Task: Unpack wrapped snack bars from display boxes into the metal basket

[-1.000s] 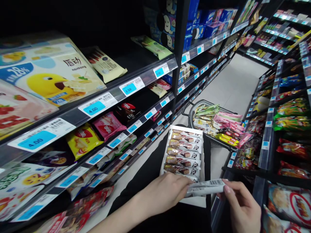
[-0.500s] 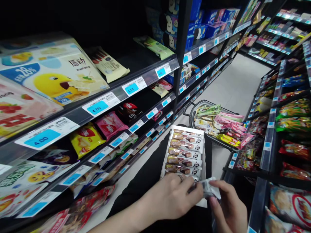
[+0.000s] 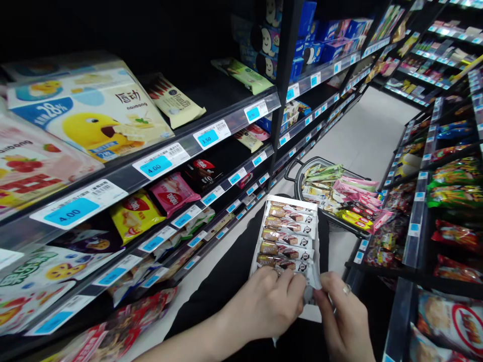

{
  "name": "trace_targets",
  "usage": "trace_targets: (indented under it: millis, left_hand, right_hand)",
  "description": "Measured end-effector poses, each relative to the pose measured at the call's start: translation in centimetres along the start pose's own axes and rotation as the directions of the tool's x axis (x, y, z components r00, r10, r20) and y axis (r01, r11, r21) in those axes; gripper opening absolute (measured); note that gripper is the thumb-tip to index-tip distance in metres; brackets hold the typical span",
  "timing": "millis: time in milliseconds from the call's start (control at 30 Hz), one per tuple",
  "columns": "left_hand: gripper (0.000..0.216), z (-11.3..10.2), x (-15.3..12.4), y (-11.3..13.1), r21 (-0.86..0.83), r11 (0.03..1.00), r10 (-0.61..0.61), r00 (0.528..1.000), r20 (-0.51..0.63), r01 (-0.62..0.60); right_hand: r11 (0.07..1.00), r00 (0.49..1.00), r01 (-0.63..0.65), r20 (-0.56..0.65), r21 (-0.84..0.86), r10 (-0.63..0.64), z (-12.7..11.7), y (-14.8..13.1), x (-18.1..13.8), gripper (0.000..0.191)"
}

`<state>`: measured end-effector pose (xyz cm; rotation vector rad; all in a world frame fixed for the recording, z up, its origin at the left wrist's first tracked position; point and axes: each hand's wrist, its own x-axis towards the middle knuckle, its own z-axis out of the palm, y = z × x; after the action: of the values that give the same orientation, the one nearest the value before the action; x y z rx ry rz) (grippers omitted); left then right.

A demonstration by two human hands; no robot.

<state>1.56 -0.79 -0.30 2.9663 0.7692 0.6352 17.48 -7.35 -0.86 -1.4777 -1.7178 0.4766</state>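
An open white box rests across my dark-clothed leg, holding a row of wrapped wafer bars in brown, gold and white. My left hand is closed over the near end of the box, gripping a wafer bar in a pale wrapper; most of that bar is hidden under the fingers. A pointed wrapper end shows below the left palm. My right hand, with a ring on one finger, pinches the other end of the wrapper at the box's right edge.
On the left, a shelf carries snack boxes, packets and price tags. A black-rimmed basket full of snack packets stands on the floor beyond my knee. Racks of bagged snacks line the right side. The pale aisle floor runs ahead.
The wafer bar between my hands has been turned and brought lower against the box. My right hand has shifted slightly left, and its fingers have closed in on the wrapper end.
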Motion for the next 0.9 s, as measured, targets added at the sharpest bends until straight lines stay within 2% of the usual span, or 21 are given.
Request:
trace_targets:
  millis: [100,200,367,500,600,667,767,833,900]
  left_hand:
    - [0.017,-0.5,0.0,-0.2,-0.034,0.999,-0.025,1.000,-0.013,0.025]
    - [0.022,-0.9,0.0,-0.5,-0.022,1.000,0.004,1.000,-0.021,-0.004]
    - [0.017,-1.0,0.0,-0.8,-0.005,0.998,0.070,0.997,0.040,-0.070]
    - [0.014,-0.7,-0.1,-0.8,-0.092,0.992,0.090,0.995,0.050,-0.085]
    - [0.018,-0.7,0.0,-0.9,-0.301,0.953,-0.017,1.000,0.005,0.017]
    - [0.023,-0.7,0.2,-1.0,-0.478,0.867,-0.119,0.990,0.076,0.141]
    - [0.028,-0.8,0.2,-1.1,-0.654,0.704,-0.165,0.959,0.228,0.277]
    - [0.031,-0.7,0.0,-0.9,-0.692,0.665,-0.187,0.960,0.210,0.281]
    - [0.033,-0.6,-0.2,-0.6,-0.686,0.684,-0.210,0.968,0.138,0.247]
  right_hand:
    - [0.995,0.991,0.100,0.085,0.018,-0.101,-0.3,0.1,0.4,0.018]
    - [0.990,0.982,0.139,0.126,0.030,-0.142,-0.4,0.1,0.5,0.018]
    - [0.999,0.997,0.047,0.060,0.007,-0.047,0.4,-0.1,-0.2,0.007]
    - [0.997,0.997,-0.054,0.057,0.047,0.051,1.0,-0.3,-0.6,0.015]
    - [0.995,0.999,-0.027,0.045,0.093,0.023,1.1,-0.5,-0.6,0.016]
    - [0.995,0.999,0.018,0.027,0.097,-0.020,0.9,-0.5,-0.6,0.015]
    - [0.990,0.997,0.057,0.050,0.130,-0.064,0.8,-0.4,-0.4,0.016]
    - [0.984,0.995,0.071,0.058,0.166,-0.082,0.7,-0.2,-0.2,0.017]
    - [0.978,0.993,0.092,0.051,0.185,-0.103,0.7,0.0,-0.1,0.018]
